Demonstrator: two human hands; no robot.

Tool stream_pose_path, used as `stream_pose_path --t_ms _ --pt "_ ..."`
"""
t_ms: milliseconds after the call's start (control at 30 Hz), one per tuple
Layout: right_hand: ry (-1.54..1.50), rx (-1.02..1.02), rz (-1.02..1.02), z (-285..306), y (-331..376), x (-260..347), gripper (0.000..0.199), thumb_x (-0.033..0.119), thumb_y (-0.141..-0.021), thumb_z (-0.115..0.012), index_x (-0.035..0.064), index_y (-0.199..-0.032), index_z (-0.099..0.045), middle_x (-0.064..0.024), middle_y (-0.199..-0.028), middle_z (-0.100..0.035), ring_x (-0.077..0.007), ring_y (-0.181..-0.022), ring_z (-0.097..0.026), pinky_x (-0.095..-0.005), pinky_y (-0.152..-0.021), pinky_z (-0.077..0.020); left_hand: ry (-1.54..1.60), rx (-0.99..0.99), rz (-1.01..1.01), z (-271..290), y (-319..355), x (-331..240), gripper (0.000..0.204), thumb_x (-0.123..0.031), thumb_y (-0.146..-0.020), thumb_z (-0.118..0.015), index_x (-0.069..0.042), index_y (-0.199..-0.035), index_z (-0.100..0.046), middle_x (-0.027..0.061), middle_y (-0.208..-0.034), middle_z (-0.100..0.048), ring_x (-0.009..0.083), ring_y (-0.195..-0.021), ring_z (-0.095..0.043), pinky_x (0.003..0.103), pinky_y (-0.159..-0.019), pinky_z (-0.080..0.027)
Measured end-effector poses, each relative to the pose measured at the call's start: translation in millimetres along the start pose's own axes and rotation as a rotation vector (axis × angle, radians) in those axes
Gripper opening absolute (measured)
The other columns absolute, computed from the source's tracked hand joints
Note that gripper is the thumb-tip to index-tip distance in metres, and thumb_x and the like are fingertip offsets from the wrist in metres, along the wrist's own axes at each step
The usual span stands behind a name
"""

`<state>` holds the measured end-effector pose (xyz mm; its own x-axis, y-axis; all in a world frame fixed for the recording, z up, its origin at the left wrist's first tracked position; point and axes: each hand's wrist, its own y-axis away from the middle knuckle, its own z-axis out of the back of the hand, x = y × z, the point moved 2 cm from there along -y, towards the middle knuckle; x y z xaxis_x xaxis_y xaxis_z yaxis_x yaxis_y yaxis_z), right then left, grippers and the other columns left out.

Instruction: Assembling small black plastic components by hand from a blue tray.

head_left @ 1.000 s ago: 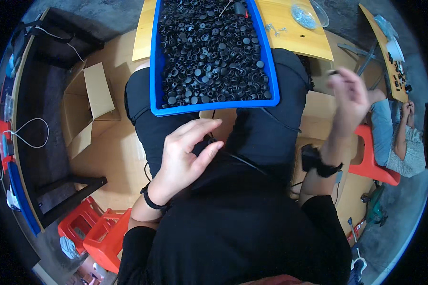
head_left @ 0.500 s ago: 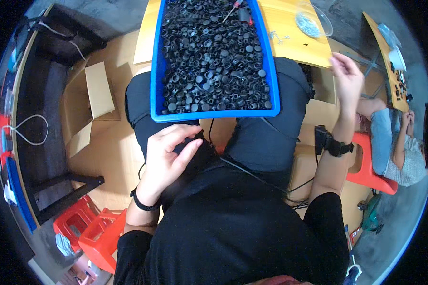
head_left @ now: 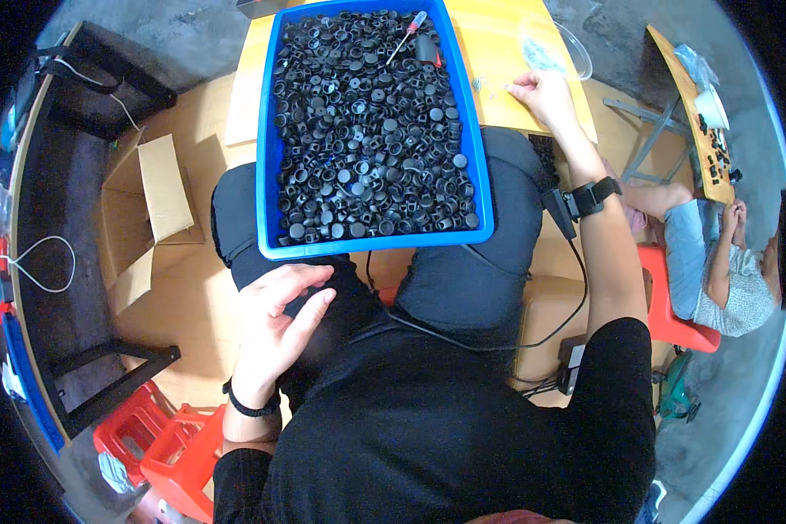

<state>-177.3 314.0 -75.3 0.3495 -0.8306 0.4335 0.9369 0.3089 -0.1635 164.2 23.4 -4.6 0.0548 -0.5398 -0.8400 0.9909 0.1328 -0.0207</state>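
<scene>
My right hand (head_left: 546, 98) reaches over the yellow table (head_left: 498, 52), thumb and fingertips pressed together. Small silvery pieces (head_left: 479, 84) lie beside the fingertips; whether one is pinched I cannot make out. Near it stands a clear round dish (head_left: 543, 58) holding more pale, thin pieces. My left hand (head_left: 275, 330) hovers over my lap below the blue tray (head_left: 367, 248), thumb and forefinger apart, its other fingers partly hidden. Many round black plastic caps (head_left: 367, 131) fill the tray, which rests on the table and above my thighs. A screwdriver (head_left: 408, 37) lies on top of the caps.
An open cardboard box (head_left: 166, 192) is on the floor at left, beside a black metal frame (head_left: 122, 367). Red stools (head_left: 179, 454) stand at lower left. Cables (head_left: 498, 348) cross my lap. At right, another person (head_left: 734, 297) sits by a second table (head_left: 686, 83).
My right hand has moved left and inward to the small silvery pieces on the table, its fingers closing together. The whole view has shifted slightly; my left hand keeps nearly the same pose.
</scene>
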Motion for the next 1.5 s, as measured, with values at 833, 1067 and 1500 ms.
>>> stream_pose_path --t_ms 833,1067,1500 --pt "-0.202 0.174 0.002 -18 1 0 0.014 0.005 -0.066 -0.067 0.0022 -0.08 -0.068 -0.0101 -0.069 -0.065 -0.0167 -0.066 -0.064 -0.0295 -0.063 -0.051 -0.07 0.049 -0.067 5 -11 -1 0.019 -0.011 -0.076 -0.067 -0.001 -0.093 -0.065 0.0114 -0.083 -0.066 0.0229 -0.078 -0.064 0.03 -0.073 -0.05" --pt "-0.093 0.178 0.058 -9 2 15 0.013 -0.001 -0.066 -0.059 0.002 -0.078 -0.066 -0.011 -0.066 -0.062 -0.0151 -0.061 -0.059 -0.03 -0.058 -0.0472 -0.087 -0.037 -0.068 14 -11 3 0.018 -0.009 -0.074 -0.067 0.0 -0.09 -0.066 0.0106 -0.083 -0.066 0.018 -0.074 -0.063 0.027 -0.067 -0.049" --pt "0.004 0.207 0.165 -12 12 39 0.017 -0.007 -0.064 -0.052 0.0011 -0.076 -0.061 -0.0073 -0.062 -0.058 -0.013 -0.059 -0.054 -0.027 -0.056 -0.0443 -0.167 -0.176 -0.051 40 -36 2 0.018 -0.012 -0.076 -0.067 -0.003 -0.09 -0.066 0.0082 -0.076 -0.065 0.015 -0.068 -0.062 0.026 -0.06 -0.047"
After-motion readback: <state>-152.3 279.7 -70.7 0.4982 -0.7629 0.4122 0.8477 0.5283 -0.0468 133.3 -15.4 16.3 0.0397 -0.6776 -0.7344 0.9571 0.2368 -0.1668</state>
